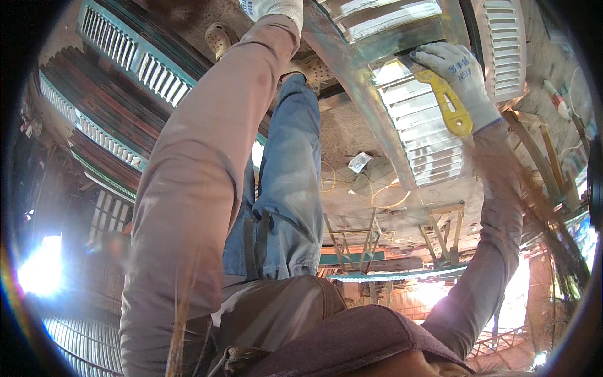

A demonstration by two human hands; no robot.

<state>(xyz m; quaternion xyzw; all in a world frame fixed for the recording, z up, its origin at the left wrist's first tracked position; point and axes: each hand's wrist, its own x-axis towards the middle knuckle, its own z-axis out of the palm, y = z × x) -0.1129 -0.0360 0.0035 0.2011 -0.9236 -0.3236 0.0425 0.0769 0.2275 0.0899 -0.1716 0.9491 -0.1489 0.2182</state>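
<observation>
My right hand (449, 68), in a white knit glove with blue print, is closed on a yellow-handled scraper (453, 112). The fingers lie at the scraper's dark blade end, against a louvered shutter panel (422, 141) with white slats and a worn, green-stained wooden frame (361, 85). At the top edge my left hand (281, 7), gloved as well, is cut off by the picture. Its fingers are out of sight, so what it touches does not show.
Louvered panels (135, 53) and stacked dark boards (103, 94) lie to the left. Another pale louvered panel (504, 47) stands at right. My legs (289, 182) and clogs (220, 39) are in the middle. A yellow cord (391, 206) lies near wooden trestles (446, 232).
</observation>
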